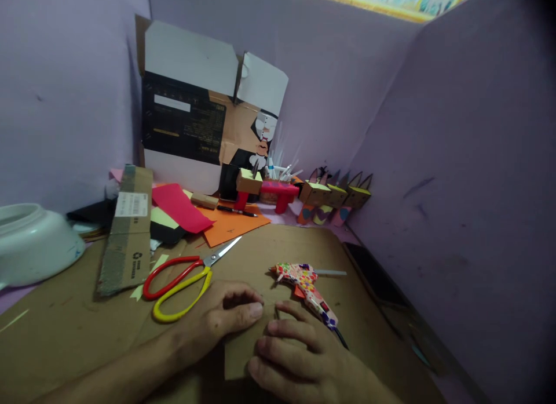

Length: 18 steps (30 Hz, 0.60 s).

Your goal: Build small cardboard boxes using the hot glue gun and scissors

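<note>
A small piece of cardboard [237, 357] is between my two hands, low in the view. My left hand [223, 312] is closed at its upper left edge, thumb and fingertips drawn together. Over its right side curl the fingers of my right hand [299, 355]; the thumb is hidden. Just beyond the right hand lies a flower-patterned glue gun [304, 281], a glue stick [330, 272] jutting from its back. Scissors [186, 285] with one red and one yellow handle lie beyond my left hand, blades slightly apart.
A large cardboard sheet [299, 241] covers the table. At left are a white bowl [39, 241] and a cardboard strip [128, 236]. Coloured paper [234, 224], a pen [237, 211] and cardboard figures [336, 198] line the back, before an unfolded box [186, 114]. A phone-like dark slab [376, 276] lies right.
</note>
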Motion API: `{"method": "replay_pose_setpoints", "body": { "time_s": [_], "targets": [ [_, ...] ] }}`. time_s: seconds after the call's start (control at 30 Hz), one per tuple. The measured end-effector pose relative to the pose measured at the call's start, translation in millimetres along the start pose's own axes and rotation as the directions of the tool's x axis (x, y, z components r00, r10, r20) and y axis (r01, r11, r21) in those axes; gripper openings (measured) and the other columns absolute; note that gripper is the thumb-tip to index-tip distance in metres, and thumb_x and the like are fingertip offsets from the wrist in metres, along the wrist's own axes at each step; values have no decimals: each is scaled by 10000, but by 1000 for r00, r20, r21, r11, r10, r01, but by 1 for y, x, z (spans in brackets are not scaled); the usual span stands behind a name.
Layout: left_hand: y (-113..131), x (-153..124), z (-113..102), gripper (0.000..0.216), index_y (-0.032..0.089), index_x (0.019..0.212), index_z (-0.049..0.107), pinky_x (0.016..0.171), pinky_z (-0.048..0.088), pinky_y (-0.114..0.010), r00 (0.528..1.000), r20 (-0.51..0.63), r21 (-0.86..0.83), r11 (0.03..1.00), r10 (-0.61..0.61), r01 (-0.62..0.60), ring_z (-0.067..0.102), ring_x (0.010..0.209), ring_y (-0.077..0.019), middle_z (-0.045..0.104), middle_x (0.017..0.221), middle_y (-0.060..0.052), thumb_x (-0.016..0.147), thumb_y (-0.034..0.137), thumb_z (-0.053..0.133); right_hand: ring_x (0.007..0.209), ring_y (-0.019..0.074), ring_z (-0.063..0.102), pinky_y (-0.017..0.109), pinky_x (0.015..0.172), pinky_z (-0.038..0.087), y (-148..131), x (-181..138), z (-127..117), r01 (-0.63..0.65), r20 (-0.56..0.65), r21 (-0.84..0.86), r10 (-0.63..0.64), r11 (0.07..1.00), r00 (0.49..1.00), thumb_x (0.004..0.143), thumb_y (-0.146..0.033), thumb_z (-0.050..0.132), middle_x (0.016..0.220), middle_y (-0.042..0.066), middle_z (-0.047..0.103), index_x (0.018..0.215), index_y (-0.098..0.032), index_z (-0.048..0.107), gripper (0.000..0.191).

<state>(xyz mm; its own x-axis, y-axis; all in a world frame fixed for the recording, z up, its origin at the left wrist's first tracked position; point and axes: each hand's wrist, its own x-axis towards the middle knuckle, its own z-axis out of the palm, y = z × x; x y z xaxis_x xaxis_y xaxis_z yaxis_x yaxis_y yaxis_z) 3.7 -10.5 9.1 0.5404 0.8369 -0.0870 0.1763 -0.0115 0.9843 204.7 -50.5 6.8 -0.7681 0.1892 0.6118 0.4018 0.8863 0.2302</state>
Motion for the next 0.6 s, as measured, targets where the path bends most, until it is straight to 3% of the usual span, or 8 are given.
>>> {"method": "replay_pose_setpoints", "body": {
  "time_s": [0.07, 0.13, 0.23, 0.3, 0.43, 0.53, 0.6],
  "targets": [
    [0, 0, -1, 328, 188, 869, 706, 745, 501, -301, 999, -42, 43, 999, 28, -27, 626, 875, -236, 716, 874, -26, 765, 472, 580, 1000, 141, 623, 334, 1110, 353, 0, -3, 4, -52, -30, 39, 53, 998, 998, 871, -163, 556, 931, -28, 743, 1093, -236, 617, 241],
    [0, -1, -4, 365, 214, 956, 698, 815, 507, -329, 990, -113, 73, 994, 89, -81, 618, 972, -255, 712, 996, -36, 805, 497, 526, 1041, 191, 595, 371, 1034, 437, 0, -7, 10, -208, -85, 127, 220, 970, 972, 818, -157, 572, 1000, 54, 697, 1169, -186, 559, 353],
    [-4, -6, -11, 494, 228, 1206, 569, 893, 497, -387, 957, -182, 111, 972, 226, -208, 575, 1095, -280, 617, 1216, -78, 817, 526, 500, 1113, 259, 542, 394, 946, 491, 2, -13, 16, -487, -85, 262, 523, 833, 848, 730, -205, 639, 1148, 139, 575, 1272, -152, 453, 576],
    [-7, -9, -13, 640, 253, 1318, 443, 943, 470, -442, 932, -170, 220, 934, 321, -282, 537, 1151, -307, 527, 1321, -95, 750, 498, 608, 1148, 274, 518, 391, 953, 478, 3, -15, 17, -593, -26, 297, 628, 748, 778, 695, -225, 690, 1209, 144, 527, 1303, -170, 415, 669],
    [-14, -14, -9, 934, 344, 1396, 252, 1063, 318, -555, 901, -85, 557, 770, 425, -310, 350, 1317, -342, 353, 1462, -67, 614, 222, 749, 1167, 271, 501, 393, 979, 446, 4, -18, 19, -621, 26, 330, 650, 711, 759, 641, -174, 721, 1238, 134, 517, 1303, -192, 390, 740],
    [-16, -13, -5, 1011, 345, 1420, 122, 1061, 315, -577, 897, 66, 654, 660, 438, -370, 285, 1353, -335, 307, 1484, -84, 624, 146, 713, 1149, 265, 510, 390, 967, 451, 4, -17, 19, -605, 30, 346, 637, 717, 771, 630, -144, 702, 1220, 124, 521, 1268, -202, 428, 697],
    [-15, -12, -5, 949, 329, 1411, 135, 1046, 350, -562, 875, 126, 682, 600, 467, -419, 326, 1330, -326, 351, 1449, -100, 660, 156, 687, 1132, 263, 520, 384, 952, 463, 4, -16, 19, -594, 34, 360, 626, 720, 779, 638, -165, 709, 1200, 122, 529, 1253, -200, 447, 670]
  ]
}}
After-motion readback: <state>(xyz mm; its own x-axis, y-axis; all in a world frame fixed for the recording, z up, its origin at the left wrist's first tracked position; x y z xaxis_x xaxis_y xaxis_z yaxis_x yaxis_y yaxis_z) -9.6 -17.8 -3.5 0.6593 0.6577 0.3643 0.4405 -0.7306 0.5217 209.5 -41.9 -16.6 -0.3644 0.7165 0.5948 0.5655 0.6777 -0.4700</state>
